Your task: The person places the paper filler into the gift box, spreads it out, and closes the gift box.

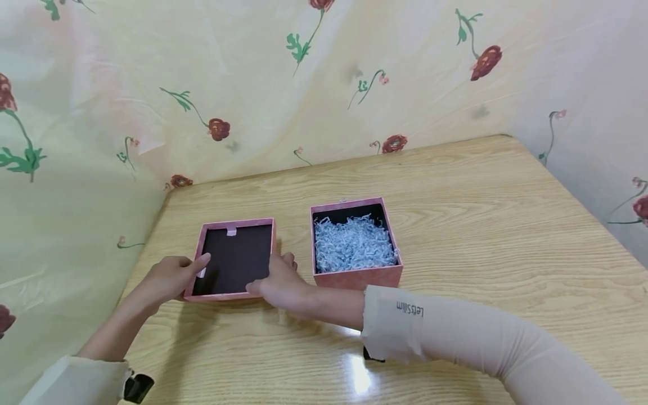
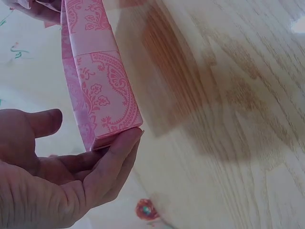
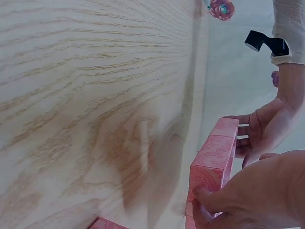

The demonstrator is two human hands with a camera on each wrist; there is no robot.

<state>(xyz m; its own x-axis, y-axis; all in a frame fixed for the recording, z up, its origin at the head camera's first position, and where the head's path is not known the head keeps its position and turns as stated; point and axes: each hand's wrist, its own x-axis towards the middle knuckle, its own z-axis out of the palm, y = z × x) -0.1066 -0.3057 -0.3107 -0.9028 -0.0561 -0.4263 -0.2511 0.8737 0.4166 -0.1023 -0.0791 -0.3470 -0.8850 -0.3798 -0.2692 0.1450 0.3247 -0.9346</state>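
Note:
Both hands hold a shallow pink box lid (image 1: 234, 261), its black inside facing up toward the head camera. Pale tabs show on the inner far and left sides, and a pink paisley pattern covers its outside (image 2: 102, 90). My left hand (image 1: 174, 275) grips the left side, thumb over the rim and fingers at the outer corner. At the near right corner, my right hand (image 1: 283, 284) pinches the lid with its thumb on the front rim and fingers along the right side. A shadow falls on the table below the lid.
Right of the lid stands a deeper pink box (image 1: 356, 277) with a black lining, filled with pale blue shredded paper (image 1: 354, 243). The wooden table (image 1: 486, 225) ends at a flower-printed cloth (image 1: 263, 101) behind and at both sides.

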